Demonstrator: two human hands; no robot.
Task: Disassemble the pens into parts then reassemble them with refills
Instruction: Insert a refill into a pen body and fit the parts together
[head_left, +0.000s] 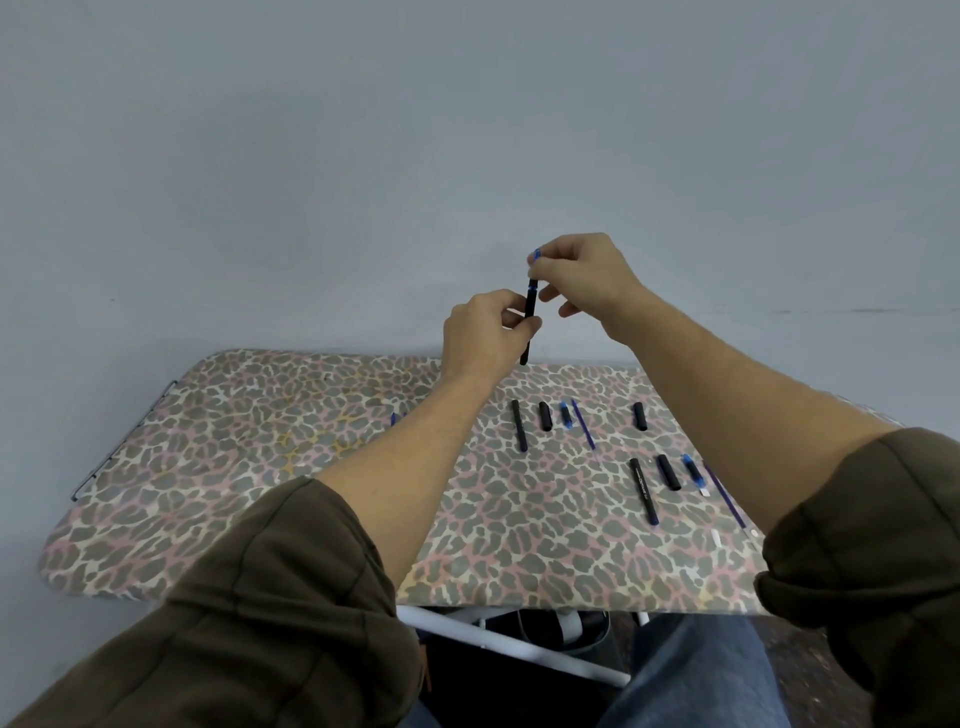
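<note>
The counter (260, 441) is covered in matt printed cloth, drawn smooth. Beneath it, a frame (519, 649) of white-painted tube, seemingly metal, is seen with a slight sheen, and thin dark metal wire (119, 441) is fixed along the counter's left edge. The raised pen barrel (530, 306) is of matt black plastic, topped by a translucent blue plastic end piece (536, 254). The lying barrels (519, 425) and short caps (545, 415) are made of the same dull black plastic; the small blue pieces (565, 414) are glossier. The refills (583, 423) appear as thin blue plastic. The sleeves (260, 597) are of soft matt olive cloth, the trousers (691, 670) of blue denim. The wall (363, 156) is painted flat and matt.
</note>
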